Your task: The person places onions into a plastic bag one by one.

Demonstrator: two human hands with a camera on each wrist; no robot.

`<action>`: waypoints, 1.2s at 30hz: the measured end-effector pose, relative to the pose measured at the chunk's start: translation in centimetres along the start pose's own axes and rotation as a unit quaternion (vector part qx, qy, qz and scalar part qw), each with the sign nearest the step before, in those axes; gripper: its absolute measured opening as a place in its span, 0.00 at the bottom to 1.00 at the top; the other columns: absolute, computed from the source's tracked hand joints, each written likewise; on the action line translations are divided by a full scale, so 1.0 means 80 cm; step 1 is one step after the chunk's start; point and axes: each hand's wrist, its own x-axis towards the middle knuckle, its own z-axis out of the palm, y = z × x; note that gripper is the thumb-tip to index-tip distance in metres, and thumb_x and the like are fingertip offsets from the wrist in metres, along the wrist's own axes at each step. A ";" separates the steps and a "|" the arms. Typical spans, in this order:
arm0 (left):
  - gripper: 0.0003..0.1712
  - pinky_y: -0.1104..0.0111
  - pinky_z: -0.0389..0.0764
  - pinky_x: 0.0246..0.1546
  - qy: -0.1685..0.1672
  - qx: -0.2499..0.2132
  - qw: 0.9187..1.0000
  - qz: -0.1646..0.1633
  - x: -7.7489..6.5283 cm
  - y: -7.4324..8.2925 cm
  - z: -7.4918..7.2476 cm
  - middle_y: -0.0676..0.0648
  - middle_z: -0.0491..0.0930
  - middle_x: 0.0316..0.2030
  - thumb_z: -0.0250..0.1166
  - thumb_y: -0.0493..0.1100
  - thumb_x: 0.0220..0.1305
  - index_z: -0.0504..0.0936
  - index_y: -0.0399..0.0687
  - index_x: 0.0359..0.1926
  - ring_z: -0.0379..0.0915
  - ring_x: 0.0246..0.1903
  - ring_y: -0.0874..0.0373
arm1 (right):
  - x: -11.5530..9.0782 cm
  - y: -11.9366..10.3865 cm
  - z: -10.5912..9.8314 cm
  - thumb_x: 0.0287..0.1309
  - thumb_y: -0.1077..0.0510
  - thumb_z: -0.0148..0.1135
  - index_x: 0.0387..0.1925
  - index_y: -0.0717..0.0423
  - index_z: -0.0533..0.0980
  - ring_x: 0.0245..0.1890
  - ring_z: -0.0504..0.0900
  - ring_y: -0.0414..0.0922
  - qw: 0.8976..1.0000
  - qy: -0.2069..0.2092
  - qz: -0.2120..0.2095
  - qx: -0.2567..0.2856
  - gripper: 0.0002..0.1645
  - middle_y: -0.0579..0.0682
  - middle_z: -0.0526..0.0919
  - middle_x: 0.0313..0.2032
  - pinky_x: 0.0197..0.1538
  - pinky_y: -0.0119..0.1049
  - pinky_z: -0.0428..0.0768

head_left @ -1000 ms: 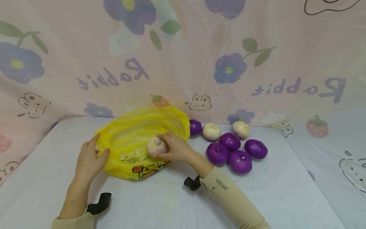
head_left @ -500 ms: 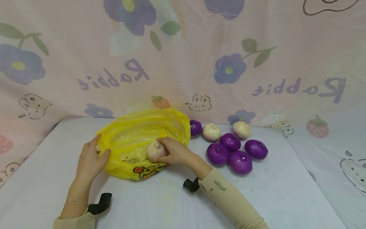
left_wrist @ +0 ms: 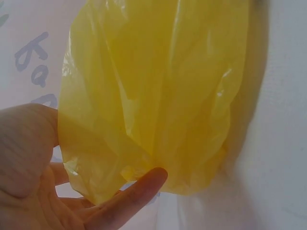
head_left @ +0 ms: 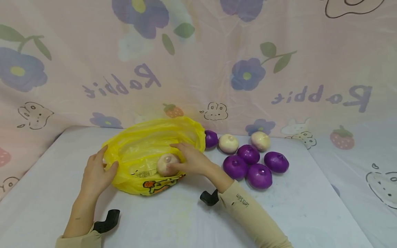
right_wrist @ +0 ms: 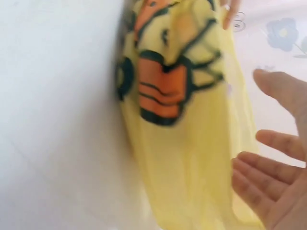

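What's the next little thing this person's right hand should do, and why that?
Probably ease the right hand back from the yellow bag: the right-wrist view shows that hand's fingers spread rather than gripping, the white onion sits within the bag's mouth, and the left hand holds the bag. Other onions lie outside it.

Here we've a purple bulb (head_left: pixel 211 139) partly hidden behind the yellow bag (head_left: pixel 173 128), small print (head_left: pixel 147 173) too tiny for us, right sleeve (head_left: pixel 252 213) cut off
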 end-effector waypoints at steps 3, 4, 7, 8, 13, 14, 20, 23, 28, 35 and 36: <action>0.38 0.43 0.73 0.40 -0.004 -0.001 1.000 -0.007 0.000 0.000 -0.001 0.18 0.54 0.61 0.52 0.42 0.66 0.51 0.28 0.70 0.68 0.48 0.29 | -0.003 0.000 -0.010 0.59 0.41 0.62 0.67 0.54 0.65 0.64 0.69 0.53 0.999 0.037 -0.009 0.027 0.39 0.54 0.70 0.65 0.65 0.46 0.68; 0.38 0.43 0.73 0.40 -0.005 -0.001 1.000 -0.009 0.000 0.000 -0.001 0.18 0.54 0.61 0.52 0.42 0.66 0.51 0.28 0.71 0.67 0.48 0.29 | -0.004 0.000 -0.014 0.59 0.42 0.62 0.66 0.55 0.66 0.62 0.72 0.53 0.998 0.051 -0.014 0.034 0.38 0.54 0.71 0.64 0.63 0.46 0.70; 0.38 0.43 0.73 0.41 -0.008 -0.001 1.000 -0.013 0.000 -0.001 -0.001 0.18 0.53 0.61 0.52 0.42 0.67 0.50 0.28 0.71 0.67 0.49 0.28 | -0.006 0.001 -0.025 0.59 0.45 0.64 0.64 0.56 0.68 0.57 0.75 0.52 0.994 0.093 -0.029 0.046 0.36 0.55 0.74 0.60 0.59 0.43 0.75; 0.38 0.42 0.73 0.41 -0.009 -0.002 1.000 -0.013 0.000 -0.001 -0.001 0.18 0.53 0.61 0.52 0.42 0.67 0.50 0.28 0.71 0.67 0.49 0.28 | -0.007 0.001 -0.029 0.58 0.46 0.64 0.63 0.56 0.69 0.56 0.76 0.51 0.992 0.109 -0.034 0.047 0.35 0.55 0.75 0.59 0.58 0.43 0.75; 0.38 0.42 0.73 0.41 -0.006 -0.001 1.000 -0.011 0.000 0.000 -0.001 0.17 0.54 0.61 0.52 0.43 0.67 0.51 0.28 0.70 0.67 0.48 0.28 | -0.012 0.005 -0.047 0.57 0.50 0.66 0.61 0.57 0.71 0.53 0.77 0.51 0.981 0.175 -0.061 0.052 0.32 0.55 0.78 0.54 0.53 0.43 0.79; 0.37 0.42 0.73 0.41 -0.005 -0.001 1.000 -0.010 0.001 0.000 -0.001 0.17 0.54 0.61 0.52 0.43 0.67 0.51 0.28 0.70 0.67 0.48 0.28 | -0.013 0.006 -0.051 0.57 0.51 0.67 0.60 0.58 0.72 0.52 0.77 0.51 0.979 0.185 -0.064 0.056 0.31 0.55 0.79 0.54 0.53 0.44 0.79; 0.38 0.42 0.73 0.40 -0.006 -0.001 1.000 -0.012 0.001 0.001 0.000 0.17 0.54 0.61 0.52 0.43 0.67 0.51 0.28 0.70 0.67 0.48 0.28 | -0.020 0.014 -0.066 0.56 0.54 0.67 0.57 0.60 0.74 0.51 0.78 0.51 0.970 0.220 -0.063 0.083 0.28 0.55 0.79 0.54 0.51 0.43 0.80; 0.38 0.42 0.73 0.40 -0.005 0.000 1.000 -0.011 0.001 0.001 0.000 0.17 0.54 0.61 0.52 0.43 0.67 0.51 0.28 0.70 0.67 0.48 0.28 | -0.024 0.018 -0.073 0.56 0.53 0.67 0.57 0.61 0.74 0.51 0.79 0.53 0.968 0.225 -0.045 0.099 0.28 0.56 0.79 0.54 0.52 0.45 0.80; 0.38 0.42 0.73 0.41 -0.005 0.002 1.000 -0.010 0.001 0.001 0.000 0.17 0.54 0.61 0.52 0.43 0.67 0.51 0.28 0.70 0.67 0.48 0.28 | -0.029 0.025 -0.081 0.57 0.54 0.67 0.57 0.61 0.74 0.51 0.79 0.56 0.964 0.233 -0.037 0.120 0.28 0.59 0.79 0.53 0.53 0.47 0.79; 0.38 0.42 0.73 0.41 -0.010 0.001 1.000 -0.017 0.002 0.002 0.000 0.17 0.53 0.61 0.52 0.43 0.67 0.50 0.28 0.71 0.67 0.49 0.28 | -0.033 0.037 -0.086 0.58 0.55 0.66 0.56 0.62 0.75 0.50 0.80 0.55 0.961 0.254 -0.022 0.110 0.26 0.58 0.79 0.52 0.52 0.46 0.80; 0.38 0.42 0.73 0.41 -0.010 0.001 1.000 -0.018 0.002 0.001 0.000 0.17 0.53 0.61 0.52 0.43 0.67 0.50 0.28 0.71 0.67 0.49 0.28 | -0.033 0.039 -0.086 0.58 0.55 0.65 0.56 0.62 0.75 0.51 0.80 0.55 0.960 0.260 -0.014 0.108 0.25 0.57 0.79 0.52 0.52 0.45 0.80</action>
